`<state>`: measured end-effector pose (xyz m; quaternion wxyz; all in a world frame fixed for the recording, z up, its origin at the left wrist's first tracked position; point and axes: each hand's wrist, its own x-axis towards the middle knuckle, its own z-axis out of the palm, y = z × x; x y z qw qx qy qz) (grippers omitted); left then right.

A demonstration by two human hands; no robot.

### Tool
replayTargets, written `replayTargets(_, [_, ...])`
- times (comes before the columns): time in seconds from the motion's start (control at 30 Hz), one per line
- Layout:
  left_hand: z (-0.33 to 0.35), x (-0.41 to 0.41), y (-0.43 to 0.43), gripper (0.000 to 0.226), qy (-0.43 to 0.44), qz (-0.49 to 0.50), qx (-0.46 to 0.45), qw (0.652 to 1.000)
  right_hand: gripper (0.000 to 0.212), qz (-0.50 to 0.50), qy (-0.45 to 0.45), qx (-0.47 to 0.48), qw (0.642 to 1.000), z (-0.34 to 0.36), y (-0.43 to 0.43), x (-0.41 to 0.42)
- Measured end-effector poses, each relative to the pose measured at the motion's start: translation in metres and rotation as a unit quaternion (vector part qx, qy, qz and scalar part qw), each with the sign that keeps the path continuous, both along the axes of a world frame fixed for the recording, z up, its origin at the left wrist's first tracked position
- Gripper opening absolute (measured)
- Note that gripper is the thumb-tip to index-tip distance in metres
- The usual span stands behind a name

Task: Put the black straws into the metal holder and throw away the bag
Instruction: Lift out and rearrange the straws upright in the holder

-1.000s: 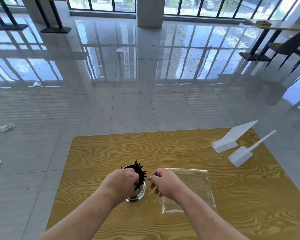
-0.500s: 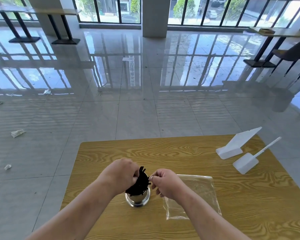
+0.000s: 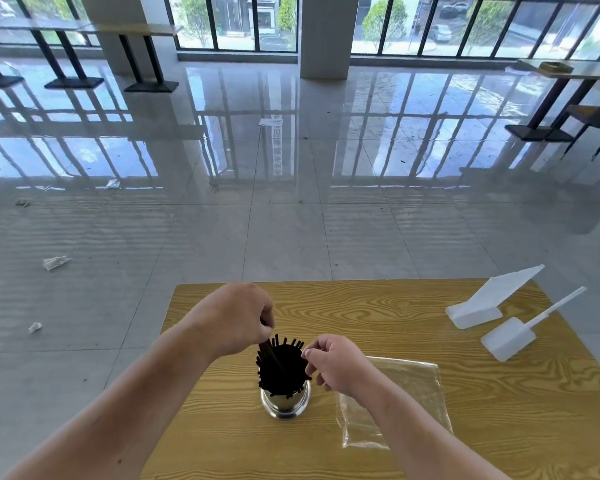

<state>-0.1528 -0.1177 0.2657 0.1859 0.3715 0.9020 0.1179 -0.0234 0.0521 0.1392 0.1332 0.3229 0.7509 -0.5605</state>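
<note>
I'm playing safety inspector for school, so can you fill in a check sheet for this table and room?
Surface: wooden table, yellow grain.
Job's things: black straws stand in the metal holder; clear bag lies flat to its right.
Clutter: two white plastic pieces at the far right corner.
Grips: left hand pinches some straws; right hand curled beside the straw tops, contact unclear.
Cables: nothing seen.
Surroundings: shiny tiled floor with paper scraps; chair far right.

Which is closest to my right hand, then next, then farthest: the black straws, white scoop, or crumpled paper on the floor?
1. black straws, right beside the right hand.
2. white scoop, far right on the table.
3. crumpled paper, left on the floor.
</note>
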Motion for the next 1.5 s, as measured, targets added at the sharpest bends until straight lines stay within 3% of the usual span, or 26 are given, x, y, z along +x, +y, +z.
replayTargets(0.4, [0.039,-0.021,-0.016,0.015,0.035,0.071,0.128,0.989,0.019,-0.035,0.019,-0.014,0.999,0.012,0.006,0.000])
replayTargets(0.5, [0.039,-0.024,-0.017,0.016,0.051,0.101,0.203,0.973,0.020,-0.037,0.026,-0.037,0.998,0.020,0.005,0.000])
replayTargets(0.6, [0.032,-0.020,-0.014,0.016,0.036,0.141,0.317,0.937,0.026,-0.026,0.047,-0.123,0.991,0.031,0.000,-0.002])
replayTargets(0.67, [0.023,-0.017,-0.011,0.014,-0.016,0.175,0.383,0.907,0.047,-0.024,0.071,-0.221,0.972,0.037,-0.003,-0.004])
replayTargets(0.77, [0.010,-0.016,-0.011,0.013,-0.170,0.219,0.457,0.845,0.081,-0.025,0.119,-0.378,0.918,0.044,-0.001,-0.008])
replayTargets(0.87, [-0.008,-0.017,-0.014,0.009,-0.289,0.248,0.488,0.785,0.094,-0.042,0.172,-0.452,0.874,0.054,0.007,-0.012])
replayTargets(0.9, [-0.014,-0.016,-0.016,0.006,-0.321,0.256,0.492,0.768,0.094,-0.056,0.186,-0.465,0.864,0.057,0.010,-0.014])
replayTargets(0.97, [-0.028,-0.017,-0.020,0.029,-0.372,0.273,0.489,0.740,0.092,-0.091,0.202,-0.485,0.846,0.062,0.015,-0.020])
replayTargets(1.03, [-0.042,-0.016,-0.022,0.035,-0.421,0.296,0.477,0.712,0.071,-0.133,0.204,-0.475,0.845,0.065,0.019,-0.025])
replayTargets(1.1, [-0.058,-0.014,-0.025,0.028,-0.469,0.307,0.467,0.684,0.037,-0.158,0.191,-0.426,0.870,0.066,0.021,-0.028])
replayTargets(1.17, [-0.071,-0.011,-0.027,0.018,-0.503,0.319,0.452,0.664,0.031,-0.158,0.177,-0.342,0.909,0.066,0.020,-0.028])
replayTargets(1.23, [-0.084,-0.008,-0.029,0.012,-0.516,0.318,0.422,0.674,0.040,-0.151,0.180,-0.254,0.938,0.065,0.019,-0.027])
replayTargets(1.37, [-0.102,-0.002,-0.031,0.020,-0.463,0.300,0.308,0.775,0.047,-0.113,0.202,-0.080,0.970,0.067,0.018,-0.024])
replayTargets(1.5, [-0.115,0.001,-0.032,0.017,-0.372,0.287,0.235,0.851,0.048,-0.047,0.194,0.035,0.979,0.064,0.017,-0.021])
